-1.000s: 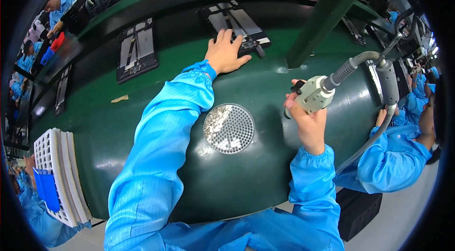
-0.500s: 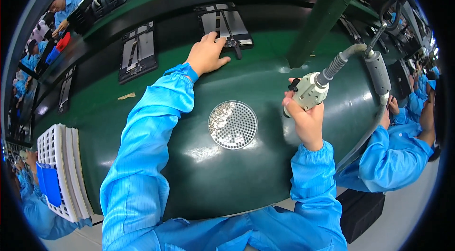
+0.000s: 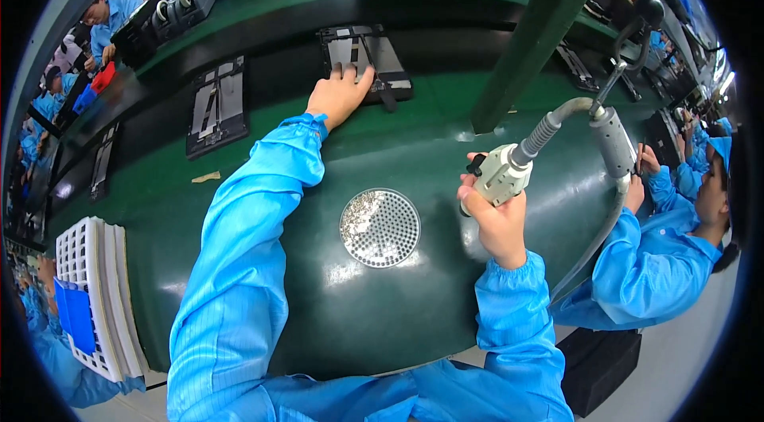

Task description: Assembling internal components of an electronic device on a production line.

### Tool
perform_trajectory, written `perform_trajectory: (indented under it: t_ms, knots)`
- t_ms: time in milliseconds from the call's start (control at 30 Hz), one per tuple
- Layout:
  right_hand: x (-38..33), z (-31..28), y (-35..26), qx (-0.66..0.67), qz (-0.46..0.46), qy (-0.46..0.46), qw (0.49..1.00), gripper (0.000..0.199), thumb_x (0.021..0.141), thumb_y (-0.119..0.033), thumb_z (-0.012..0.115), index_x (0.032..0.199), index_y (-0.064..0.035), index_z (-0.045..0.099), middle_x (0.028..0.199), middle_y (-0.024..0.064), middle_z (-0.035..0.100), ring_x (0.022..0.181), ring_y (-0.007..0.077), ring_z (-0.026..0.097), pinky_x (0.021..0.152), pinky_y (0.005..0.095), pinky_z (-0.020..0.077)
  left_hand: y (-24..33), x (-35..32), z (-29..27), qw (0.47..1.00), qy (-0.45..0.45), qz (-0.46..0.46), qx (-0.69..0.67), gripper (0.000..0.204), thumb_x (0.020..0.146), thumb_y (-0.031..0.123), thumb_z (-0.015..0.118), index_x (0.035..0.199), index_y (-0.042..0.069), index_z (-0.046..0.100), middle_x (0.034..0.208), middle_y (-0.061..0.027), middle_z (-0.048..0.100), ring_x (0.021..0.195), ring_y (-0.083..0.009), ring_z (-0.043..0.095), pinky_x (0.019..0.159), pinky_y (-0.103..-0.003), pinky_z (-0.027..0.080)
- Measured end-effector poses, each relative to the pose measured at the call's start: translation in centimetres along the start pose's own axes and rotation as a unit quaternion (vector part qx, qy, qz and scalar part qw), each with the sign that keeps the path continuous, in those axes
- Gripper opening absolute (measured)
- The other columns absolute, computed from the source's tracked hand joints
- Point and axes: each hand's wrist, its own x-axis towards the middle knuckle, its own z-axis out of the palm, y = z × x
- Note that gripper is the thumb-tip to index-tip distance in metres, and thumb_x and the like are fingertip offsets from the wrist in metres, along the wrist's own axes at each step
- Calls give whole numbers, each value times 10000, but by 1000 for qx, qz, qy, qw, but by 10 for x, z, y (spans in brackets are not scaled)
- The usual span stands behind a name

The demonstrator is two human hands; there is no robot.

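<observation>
- Driver (image 3: 503,173): pale powered screwdriver at 3 o'clock of the green bench (image 3: 382,318), clenched in the right hand (image 3: 495,219); a ribbed hose (image 3: 545,131) rises from it toward 1 o'clock.
- Fixture (image 3: 380,72): dark flat tray at 12 o'clock on the conveyor; the left hand (image 3: 341,95) lies flat on its near edge, fingers spread, grasping nothing.
- Dish (image 3: 380,228): round perforated metal disc at bench centre (small screws on its left part), between the two sleeves, apart from both hands.
- Second fixture (image 3: 216,106) at 10 o'clock, well apart.
- White trays (image 3: 91,295) at 8 o'clock.
- Co-worker's sleeve (image 3: 652,263) at 3 o'clock.
</observation>
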Motion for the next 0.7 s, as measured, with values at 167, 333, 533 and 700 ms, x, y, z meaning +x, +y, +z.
perform_trajectory:
  t_ms: [167,333,533,700]
  knots:
    - [-2,3,10,4,-6,5,1000,440,761,-25,649,1171,35,502,824,44,583,785,144,586,837,326,472,-11,-36,-38,997,35,-19,-73,471,676,3,641,1128,39,509,1055,-149,583,974,-342,585,678,-400,550]
    - [-11,-5,13,24,4,2,1000,450,751,20,658,1175,-18,511,1143,65,565,920,117,546,828,292,470,4,-144,-161,997,75,-12,-24,383,753,53,565,1135,37,576,1148,-178,585,1078,-367,567,818,-387,515]
    - [-2,1,10,2,-55,-25,998,465,756,-29,637,1192,43,495,873,58,594,787,158,587,833,334,478,47,-265,-245,996,-30,-76,-42,306,768,48,625,1073,20,619,1146,-243,590,1062,-437,576,807,-429,521]
    - [-3,9,8,-12,-53,-29,998,424,772,-48,632,1171,50,525,868,78,602,772,178,603,823,366,495,56,-273,-273,933,-260,-120,-220,515,693,41,698,1190,34,564,1340,-218,440,1283,-419,385,1031,-516,343]
